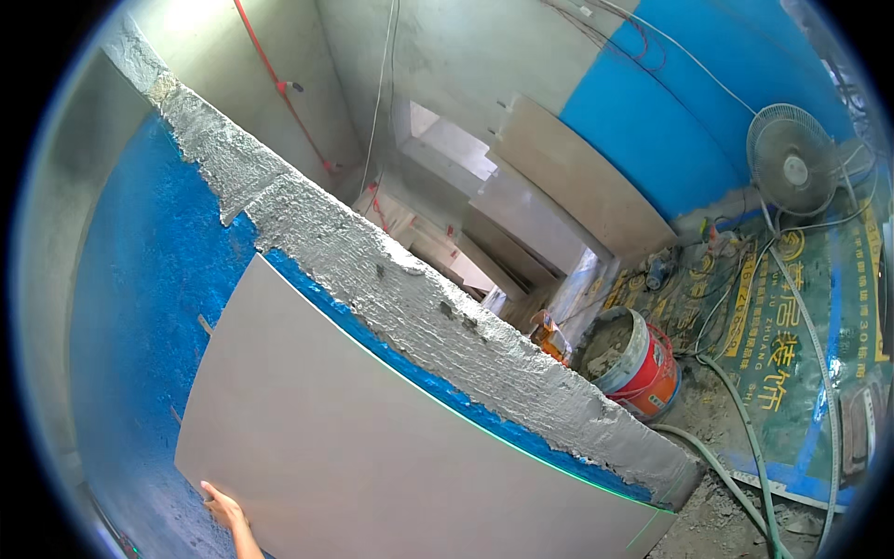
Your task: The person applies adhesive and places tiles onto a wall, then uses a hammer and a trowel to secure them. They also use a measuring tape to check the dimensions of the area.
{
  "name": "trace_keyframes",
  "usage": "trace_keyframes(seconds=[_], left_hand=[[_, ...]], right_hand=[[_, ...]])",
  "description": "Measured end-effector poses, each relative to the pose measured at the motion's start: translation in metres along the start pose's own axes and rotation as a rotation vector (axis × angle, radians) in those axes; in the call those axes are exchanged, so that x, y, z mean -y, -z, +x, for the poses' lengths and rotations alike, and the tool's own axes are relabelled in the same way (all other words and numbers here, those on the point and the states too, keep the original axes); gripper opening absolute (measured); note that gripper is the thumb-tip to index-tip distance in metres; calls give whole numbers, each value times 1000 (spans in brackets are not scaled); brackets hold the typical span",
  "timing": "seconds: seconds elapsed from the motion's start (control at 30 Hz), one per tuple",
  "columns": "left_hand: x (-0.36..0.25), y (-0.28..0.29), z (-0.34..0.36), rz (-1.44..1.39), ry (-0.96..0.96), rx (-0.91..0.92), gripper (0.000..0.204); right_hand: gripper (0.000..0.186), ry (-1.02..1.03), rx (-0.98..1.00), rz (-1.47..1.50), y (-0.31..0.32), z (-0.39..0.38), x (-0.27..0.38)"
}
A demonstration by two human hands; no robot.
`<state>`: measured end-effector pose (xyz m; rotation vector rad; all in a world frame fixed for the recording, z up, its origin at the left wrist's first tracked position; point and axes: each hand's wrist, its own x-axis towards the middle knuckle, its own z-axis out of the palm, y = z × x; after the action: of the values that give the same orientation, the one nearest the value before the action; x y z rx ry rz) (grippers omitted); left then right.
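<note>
A large light-grey wall tile (pixel 372 438) stands against a blue-coated wall (pixel 158 242), looking tilted in the head view. At its lower left edge, my left hand (pixel 224 510) holds on, with the thumb side upward and some fingers partly hidden. A thin green line of light runs along the tile's upper edge, just under a strip of blue coating. Above that, the wall top (pixel 372 261) is rough grey mortar. Small tabs stick out by the tile's left edge. My right hand is out of the picture.
Beyond the wall stand a red-banded bucket (pixel 643 363) of grey mortar and a standing fan (pixel 792 163). Hoses (pixel 745 410) and cables cross a green printed floor sheet (pixel 801 317). Large panels (pixel 577 177) lean against the far wall. A red pipe (pixel 279 84) runs along the back wall.
</note>
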<state>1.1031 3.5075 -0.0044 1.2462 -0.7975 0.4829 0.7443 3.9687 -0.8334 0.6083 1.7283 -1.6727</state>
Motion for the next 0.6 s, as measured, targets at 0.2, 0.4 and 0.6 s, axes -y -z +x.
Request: trace_keyframes(seconds=[0.2,0.4,0.6], left_hand=[[1,0,-2,22,32,-69,96],[0,19,14,58,-59,-12,99],[15,-20,22,64,29,38,98]], right_hand=[[39,-66,-11,-132,8,-8,12],[38,-67,88,-85,4,-22,24],[43,-115,48,-229,5,12,-7]])
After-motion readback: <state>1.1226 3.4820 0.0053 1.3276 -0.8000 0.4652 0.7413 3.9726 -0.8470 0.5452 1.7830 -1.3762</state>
